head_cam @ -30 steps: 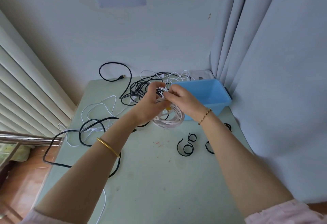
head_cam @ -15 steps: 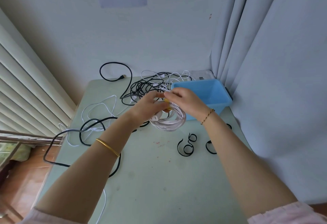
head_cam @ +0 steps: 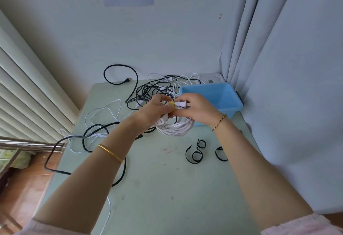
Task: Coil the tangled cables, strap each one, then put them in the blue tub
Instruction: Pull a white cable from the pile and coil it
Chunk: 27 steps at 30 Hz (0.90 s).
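We work at a pale green table (head_cam: 167,188) with the blue tub (head_cam: 234,107) at its far right corner. Left of the tub sprawls a tangle of black and white cables (head_cam: 148,90). Just in front of the tub we hold the white coil (head_cam: 176,128) off the table. Our left hand (head_cam: 150,111) curls round the coil's top, and our right hand (head_cam: 198,111) pinches its plug (head_cam: 182,103) beside a yellow strap (head_cam: 171,104). Nearer us than the tub lie loose black straps (head_cam: 194,153).
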### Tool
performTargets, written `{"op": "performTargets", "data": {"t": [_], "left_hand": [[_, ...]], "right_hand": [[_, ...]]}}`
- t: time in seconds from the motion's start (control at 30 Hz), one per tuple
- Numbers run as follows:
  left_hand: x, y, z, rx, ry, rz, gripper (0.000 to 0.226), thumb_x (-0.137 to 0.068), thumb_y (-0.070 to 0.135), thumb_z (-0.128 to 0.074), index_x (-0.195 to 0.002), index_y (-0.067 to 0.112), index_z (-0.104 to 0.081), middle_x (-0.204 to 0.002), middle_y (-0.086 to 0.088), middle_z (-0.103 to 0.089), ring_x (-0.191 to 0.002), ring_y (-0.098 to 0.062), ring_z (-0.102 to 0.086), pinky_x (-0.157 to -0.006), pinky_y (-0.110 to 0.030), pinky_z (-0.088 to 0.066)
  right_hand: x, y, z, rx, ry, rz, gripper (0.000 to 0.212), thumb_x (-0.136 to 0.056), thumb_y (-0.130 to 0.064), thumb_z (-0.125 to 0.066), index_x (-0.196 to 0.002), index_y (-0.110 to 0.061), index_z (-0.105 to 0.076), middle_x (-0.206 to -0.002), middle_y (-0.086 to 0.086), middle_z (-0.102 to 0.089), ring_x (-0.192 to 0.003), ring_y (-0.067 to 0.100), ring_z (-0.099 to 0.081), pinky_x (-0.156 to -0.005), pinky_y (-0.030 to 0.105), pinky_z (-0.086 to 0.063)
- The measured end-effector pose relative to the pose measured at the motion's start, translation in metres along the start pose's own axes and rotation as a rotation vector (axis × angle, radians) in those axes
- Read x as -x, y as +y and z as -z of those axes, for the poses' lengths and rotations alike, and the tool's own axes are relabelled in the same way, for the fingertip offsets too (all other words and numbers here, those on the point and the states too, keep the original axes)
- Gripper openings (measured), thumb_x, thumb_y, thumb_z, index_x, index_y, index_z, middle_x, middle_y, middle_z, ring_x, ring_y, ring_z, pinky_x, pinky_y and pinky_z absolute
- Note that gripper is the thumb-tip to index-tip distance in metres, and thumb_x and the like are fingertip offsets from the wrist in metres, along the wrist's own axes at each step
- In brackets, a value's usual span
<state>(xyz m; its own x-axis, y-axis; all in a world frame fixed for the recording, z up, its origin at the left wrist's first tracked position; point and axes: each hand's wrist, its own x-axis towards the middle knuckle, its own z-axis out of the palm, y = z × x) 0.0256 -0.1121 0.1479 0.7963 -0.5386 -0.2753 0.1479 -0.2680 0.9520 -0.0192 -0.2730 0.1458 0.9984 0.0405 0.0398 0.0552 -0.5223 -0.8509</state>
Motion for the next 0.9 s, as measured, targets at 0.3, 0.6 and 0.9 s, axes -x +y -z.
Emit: {"op": "performTargets", "data": {"t": [0.3,0.6,0.9], "left_hand": [[-0.005,-0.001,-0.003,0.150,-0.005,-0.037,0.022,-0.097,0.009,-0.051,-0.117,0.010,-0.044,-0.082,-0.007,-0.063,-0.062,-0.011,-0.062,-0.062,-0.024,-0.050],[-0.025,-0.008,-0.016,0.172,0.083,-0.074,0.018,-0.099,0.013,-0.047,-0.116,0.011,-0.043,-0.085,-0.003,-0.065,-0.062,-0.005,-0.064,-0.056,-0.019,-0.051],[-0.070,-0.014,-0.032,-0.034,0.207,-0.083,0.013,-0.100,0.022,-0.045,-0.113,0.018,-0.042,-0.095,-0.012,-0.065,-0.073,-0.017,-0.059,-0.070,-0.036,-0.049]], "right_hand": [[-0.001,0.022,-0.006,-0.435,0.049,-0.164,0.045,-0.072,-0.009,-0.079,-0.113,-0.014,-0.062,-0.098,0.011,-0.069,-0.090,0.026,-0.068,-0.083,0.036,-0.055],[0.010,0.047,0.001,-0.874,-0.170,-0.336,0.019,-0.086,-0.024,-0.062,-0.098,-0.008,-0.063,-0.090,0.007,-0.069,-0.090,0.023,-0.065,-0.088,0.047,-0.054],[-0.007,0.065,0.007,-0.912,-0.001,-0.420,0.032,-0.092,-0.028,-0.056,-0.113,-0.005,-0.058,-0.099,0.010,-0.066,-0.090,0.022,-0.065,-0.072,0.037,-0.058]]}}
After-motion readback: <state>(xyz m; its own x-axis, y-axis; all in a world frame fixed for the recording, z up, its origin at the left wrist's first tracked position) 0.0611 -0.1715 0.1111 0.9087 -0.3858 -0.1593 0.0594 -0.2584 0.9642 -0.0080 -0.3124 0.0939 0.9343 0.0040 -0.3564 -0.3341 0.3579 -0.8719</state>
